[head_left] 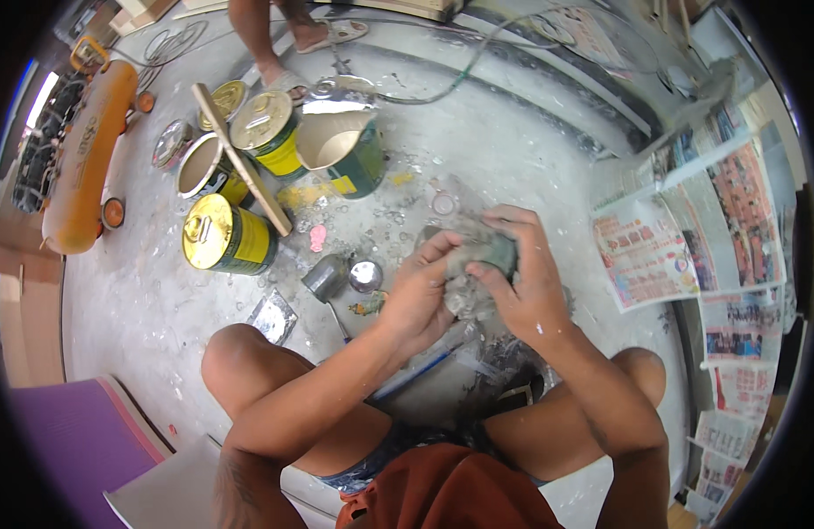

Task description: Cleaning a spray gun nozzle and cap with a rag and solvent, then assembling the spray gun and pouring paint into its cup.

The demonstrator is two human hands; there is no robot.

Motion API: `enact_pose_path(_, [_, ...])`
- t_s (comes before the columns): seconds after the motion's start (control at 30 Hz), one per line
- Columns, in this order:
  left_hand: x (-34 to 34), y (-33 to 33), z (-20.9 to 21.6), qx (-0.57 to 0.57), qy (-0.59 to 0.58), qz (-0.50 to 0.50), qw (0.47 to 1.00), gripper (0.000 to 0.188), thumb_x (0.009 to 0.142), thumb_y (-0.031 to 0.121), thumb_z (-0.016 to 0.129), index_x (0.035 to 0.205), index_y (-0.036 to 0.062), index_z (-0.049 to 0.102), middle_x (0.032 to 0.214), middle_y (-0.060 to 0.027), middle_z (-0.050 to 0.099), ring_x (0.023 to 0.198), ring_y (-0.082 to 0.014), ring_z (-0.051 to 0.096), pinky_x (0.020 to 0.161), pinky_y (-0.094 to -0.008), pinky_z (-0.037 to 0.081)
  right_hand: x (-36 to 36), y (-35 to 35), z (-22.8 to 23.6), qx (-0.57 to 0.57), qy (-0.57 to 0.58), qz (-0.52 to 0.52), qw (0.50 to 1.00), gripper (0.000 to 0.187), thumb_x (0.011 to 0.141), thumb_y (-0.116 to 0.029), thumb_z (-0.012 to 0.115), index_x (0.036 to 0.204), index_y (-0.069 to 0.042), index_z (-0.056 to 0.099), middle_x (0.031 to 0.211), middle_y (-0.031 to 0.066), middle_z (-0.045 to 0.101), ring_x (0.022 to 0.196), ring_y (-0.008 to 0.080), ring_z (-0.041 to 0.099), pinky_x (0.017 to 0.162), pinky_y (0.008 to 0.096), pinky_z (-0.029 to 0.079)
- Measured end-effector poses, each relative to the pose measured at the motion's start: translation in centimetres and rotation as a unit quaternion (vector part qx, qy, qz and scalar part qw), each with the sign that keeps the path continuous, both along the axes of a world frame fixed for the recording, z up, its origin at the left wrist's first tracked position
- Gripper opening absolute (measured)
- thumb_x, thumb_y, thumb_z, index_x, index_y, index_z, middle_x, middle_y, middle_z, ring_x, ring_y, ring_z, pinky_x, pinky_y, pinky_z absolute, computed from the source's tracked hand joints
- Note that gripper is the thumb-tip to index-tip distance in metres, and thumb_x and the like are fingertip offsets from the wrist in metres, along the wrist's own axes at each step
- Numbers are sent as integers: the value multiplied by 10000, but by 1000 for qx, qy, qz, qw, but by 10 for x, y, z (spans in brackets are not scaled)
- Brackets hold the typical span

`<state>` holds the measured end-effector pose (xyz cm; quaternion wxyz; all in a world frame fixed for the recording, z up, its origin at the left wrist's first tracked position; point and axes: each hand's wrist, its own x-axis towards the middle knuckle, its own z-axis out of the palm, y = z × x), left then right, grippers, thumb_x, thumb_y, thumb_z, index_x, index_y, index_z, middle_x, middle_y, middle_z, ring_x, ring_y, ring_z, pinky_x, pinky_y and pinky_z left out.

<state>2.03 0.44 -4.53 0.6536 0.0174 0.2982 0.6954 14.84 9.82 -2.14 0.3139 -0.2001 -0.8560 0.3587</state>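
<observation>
Head view: both hands are up in front of me, over the floor between my knees. Left hand [416, 295] is half curled, fingers and thumb closed on a crumpled grey wad [471, 298]. Right hand [528, 275] is wrapped round a grey-green lump [500, 256], thumb on the near side, fingers over the far side. Lump sits against the wad, hands just apart. Blur there; can't tell the material of either.

Below the hands, a blue rod [422, 372] lies on the stained grey floor [548, 159]. Just left of my left hand: a grey metal cup [326, 279] tipped on its side, a shiny round metal piece [365, 275] beside it, and a thin-shafted tool [339, 323]. Pink blob [318, 236] beyond the cup; silver foil sheet [273, 317] near my left knee.

Further out, front left: a lidded yellow-and-green can [228, 236], an open can [195, 167] with a wooden strip [239, 159] slanting across it, a second lidded can [264, 128], and an open green can [358, 163] with a bent rim. Another person's feet [326, 37] stand behind these. Orange air compressor [91, 159] far left, newspaper sheets [645, 247] to the right.
</observation>
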Motion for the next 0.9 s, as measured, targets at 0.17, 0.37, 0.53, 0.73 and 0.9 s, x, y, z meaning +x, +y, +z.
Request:
enact_pose_path(0.17, [-9, -2, -9, 0, 7, -34, 999, 167, 950, 123, 619, 1105, 70, 582, 1074, -51, 652, 980, -155, 659, 839, -305, 568, 3, -1, 12, -46, -24, -19, 998, 358, 826, -105, 747, 1096, 44, 564, 1115, 173, 547, 1057, 315, 562, 933, 341, 445])
enact_pose_path(0.37, [-10, -9, -5, -83, 7, -21, 996, 90, 923, 82, 636, 1008, 57, 617, 986, -40, 647, 896, -111, 623, 761, -250, 513, 5, -3, 11, -159, -73, -22, 984, 242, 897, -138, 670, 982, 78, 599, 1025, 131, 574, 973, 233, 579, 892, 313, 443])
enact_pose_path(0.53, [-4, -13, -23, -60, 200, -120, 971, 150, 911, 47, 627, 1059, 59, 608, 1000, -9, 666, 851, -109, 662, 746, -271, 551, 2, 1, -4, -207, -79, -43, 974, 265, 969, -174, 577, 942, 90, 579, 918, 128, 539, 862, 202, 560, 804, 315, 440])
enact_pose_path(0.73, [-1, -5, -12, -14, 49, -83, 995, 358, 914, 53, 634, 1264, 46, 557, 1102, -42, 676, 988, -139, 668, 887, -299, 539, -13, 13, 4, -188, -102, -75, 974, 333, 978, -208, 565, 828, 82, 503, 768, 158, 447, 686, 288, 478, 677, 325, 410])
enact_pose_path(0.9, [-8, 4, -3, -10, 51, -106, 993, 422, 898, 23, 642, 1302, 23, 517, 1160, -61, 654, 1012, -153, 663, 921, -306, 534, -8, 17, 9, -107, -56, -103, 987, 332, 951, -193, 621, 802, 79, 503, 753, 142, 441, 651, 261, 424, 645, 307, 402])
